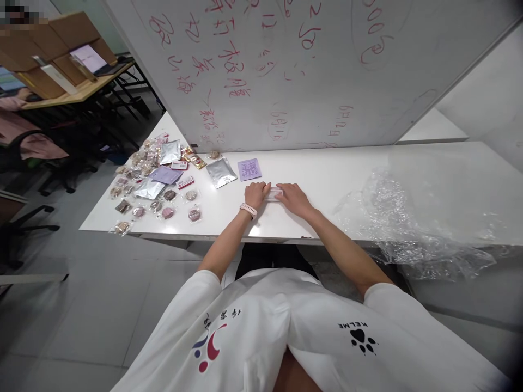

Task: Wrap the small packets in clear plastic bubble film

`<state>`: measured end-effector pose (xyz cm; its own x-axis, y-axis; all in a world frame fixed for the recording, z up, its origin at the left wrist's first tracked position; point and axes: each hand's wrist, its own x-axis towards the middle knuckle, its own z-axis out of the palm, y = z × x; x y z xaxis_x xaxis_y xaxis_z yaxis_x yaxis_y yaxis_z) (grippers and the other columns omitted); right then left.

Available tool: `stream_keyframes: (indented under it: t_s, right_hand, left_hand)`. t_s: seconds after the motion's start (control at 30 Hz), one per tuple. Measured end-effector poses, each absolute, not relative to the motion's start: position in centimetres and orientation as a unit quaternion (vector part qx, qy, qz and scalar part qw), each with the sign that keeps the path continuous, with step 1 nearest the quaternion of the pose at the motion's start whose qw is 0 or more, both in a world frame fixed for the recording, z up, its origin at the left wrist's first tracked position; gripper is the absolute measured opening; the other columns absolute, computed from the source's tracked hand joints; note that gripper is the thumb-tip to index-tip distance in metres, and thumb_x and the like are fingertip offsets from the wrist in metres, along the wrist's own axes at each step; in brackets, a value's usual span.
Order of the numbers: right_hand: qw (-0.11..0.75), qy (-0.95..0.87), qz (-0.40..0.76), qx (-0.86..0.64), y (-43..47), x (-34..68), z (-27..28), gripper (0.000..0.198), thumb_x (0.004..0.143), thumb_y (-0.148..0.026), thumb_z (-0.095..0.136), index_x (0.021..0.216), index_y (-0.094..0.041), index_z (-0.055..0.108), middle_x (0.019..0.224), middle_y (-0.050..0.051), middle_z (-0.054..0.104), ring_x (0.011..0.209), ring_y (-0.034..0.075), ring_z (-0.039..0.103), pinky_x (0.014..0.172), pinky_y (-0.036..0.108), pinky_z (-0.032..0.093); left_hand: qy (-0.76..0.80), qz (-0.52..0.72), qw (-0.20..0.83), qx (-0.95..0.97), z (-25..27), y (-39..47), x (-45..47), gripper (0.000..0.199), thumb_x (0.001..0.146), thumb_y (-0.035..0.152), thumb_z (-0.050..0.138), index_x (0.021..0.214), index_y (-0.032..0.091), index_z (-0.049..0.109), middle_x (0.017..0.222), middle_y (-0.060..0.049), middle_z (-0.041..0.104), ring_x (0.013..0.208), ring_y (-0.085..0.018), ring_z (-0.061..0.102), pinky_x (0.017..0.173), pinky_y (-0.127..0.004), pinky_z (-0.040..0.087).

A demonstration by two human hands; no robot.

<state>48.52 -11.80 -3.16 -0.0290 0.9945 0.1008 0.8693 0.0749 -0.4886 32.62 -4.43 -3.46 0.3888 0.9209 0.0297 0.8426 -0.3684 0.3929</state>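
My left hand [255,194], with a pale band on its wrist, grips the left end of a small white packet with red print [274,194]. On the packet's right end are the bent fingers of my right hand [294,199]. Fingers cover both ends, and the packet lies at table level. Just beyond my left hand is a purple patterned square packet [249,169]. A silver foil pouch [221,172] lies to its left.
Many wrapped round sweets [168,213], foil pouches and small red-and-white packets [186,182] spread over the left of the white table [220,218]. Crumpled clear plastic [379,212] hangs over the front edge at right. A whiteboard [261,109] stands behind. Another person's sleeve [12,106] shows far left.
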Motion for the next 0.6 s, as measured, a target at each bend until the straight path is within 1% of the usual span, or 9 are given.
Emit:
stream_keyframes:
  t_s: [0.07, 0.17, 0.27, 0.33, 0.4, 0.47, 0.53, 0.57, 0.6]
  right_hand:
    - [0.183, -0.686, 0.205, -0.673, -10.9, 49.0, -2.5, 0.047, 0.092, -0.040, 0.056, 0.133, -0.018, 0.057, 0.129, 0.011, 0.063, 0.114, 0.027, 0.057, 0.094, 0.038, 0.045]
    - [0.116, -0.675, 0.304, -0.663, -8.8, 49.8, -0.7, 0.041, 0.080, -0.041, 0.070, 0.114, -0.018, 0.067, 0.111, 0.008, 0.069, 0.097, 0.023, 0.063, 0.078, 0.030, 0.046]
    - [0.041, -0.681, 0.380, -0.625, -7.3, 49.9, 0.5, 0.027, 0.074, -0.040, 0.075, 0.088, -0.018, 0.068, 0.085, 0.004, 0.069, 0.072, 0.017, 0.061, 0.060, 0.026, 0.040]
    - [0.028, -0.698, 0.367, -0.614, -7.4, 49.4, 0.5, 0.025, 0.073, -0.040, 0.074, 0.077, -0.018, 0.064, 0.074, 0.004, 0.065, 0.064, 0.016, 0.057, 0.056, 0.027, 0.038]
    - [0.056, -0.719, 0.314, -0.618, -8.4, 48.5, -0.2, 0.024, 0.075, -0.040, 0.071, 0.077, -0.018, 0.062, 0.078, 0.005, 0.065, 0.068, 0.018, 0.057, 0.059, 0.028, 0.040]
    - [0.105, -0.732, 0.246, -0.626, -10.1, 47.5, -1.3, 0.021, 0.080, -0.038, 0.066, 0.086, -0.018, 0.060, 0.093, 0.010, 0.067, 0.084, 0.023, 0.059, 0.069, 0.031, 0.044]
    - [0.155, -0.737, 0.195, -0.629, -11.9, 46.8, -2.3, 0.018, 0.086, -0.035, 0.059, 0.093, -0.018, 0.057, 0.104, 0.012, 0.064, 0.096, 0.025, 0.057, 0.077, 0.034, 0.045]
    - [0.178, -0.736, 0.183, -0.627, -12.8, 46.6, -2.6, 0.018, 0.088, -0.034, 0.057, 0.096, -0.018, 0.055, 0.104, 0.012, 0.064, 0.096, 0.025, 0.057, 0.078, 0.035, 0.045]
    - [0.195, -0.732, 0.185, -0.626, -13.5, 46.5, -2.7, 0.017, 0.089, -0.034, 0.055, 0.097, -0.019, 0.053, 0.101, 0.011, 0.064, 0.092, 0.024, 0.057, 0.076, 0.034, 0.044]
  left_hand:
    - [0.545, 0.132, 0.157, 0.813, -3.8, -4.4, 32.8, 0.040, 0.102, 0.038, 0.038, 0.072, 0.020, 0.057, 0.076, -0.008, 0.062, 0.092, -0.025, 0.056, 0.082, -0.037, 0.035]
    - [0.545, 0.154, 0.161, 0.808, -4.3, -4.5, 32.8, 0.035, 0.102, 0.035, 0.039, 0.077, 0.021, 0.059, 0.085, -0.008, 0.063, 0.094, -0.024, 0.055, 0.084, -0.037, 0.035]
    - [0.522, 0.189, 0.189, 0.810, -4.5, -4.5, 32.5, 0.032, 0.101, 0.032, 0.039, 0.079, 0.021, 0.059, 0.094, -0.007, 0.063, 0.097, -0.023, 0.055, 0.085, -0.037, 0.036]
    - [0.497, 0.218, 0.222, 0.810, -4.6, -4.5, 32.0, 0.029, 0.100, 0.030, 0.042, 0.079, 0.021, 0.058, 0.096, -0.006, 0.064, 0.098, -0.022, 0.054, 0.087, -0.037, 0.036]
    - [0.474, 0.248, 0.254, 0.806, -4.7, -4.7, 31.5, 0.026, 0.098, 0.030, 0.045, 0.078, 0.021, 0.058, 0.094, -0.006, 0.065, 0.095, -0.022, 0.053, 0.088, -0.038, 0.038]
    - [0.452, 0.281, 0.296, 0.793, -4.7, -5.3, 31.1, 0.024, 0.097, 0.031, 0.046, 0.079, 0.021, 0.058, 0.089, -0.005, 0.065, 0.090, -0.020, 0.053, 0.086, -0.036, 0.040]
    - [0.432, 0.317, 0.363, 0.763, -4.4, -6.4, 30.9, 0.021, 0.095, 0.034, 0.049, 0.081, 0.020, 0.057, 0.086, -0.003, 0.064, 0.083, -0.017, 0.054, 0.080, -0.032, 0.043]
    - [0.424, 0.333, 0.402, 0.740, -4.2, -7.1, 30.8, 0.021, 0.094, 0.037, 0.052, 0.083, 0.020, 0.057, 0.086, -0.003, 0.064, 0.080, -0.015, 0.054, 0.076, -0.030, 0.044]
    - [0.418, 0.347, 0.437, 0.717, -3.8, -7.7, 30.8, 0.021, 0.092, 0.039, 0.055, 0.083, 0.020, 0.057, 0.085, -0.002, 0.064, 0.076, -0.014, 0.054, 0.072, -0.028, 0.044]
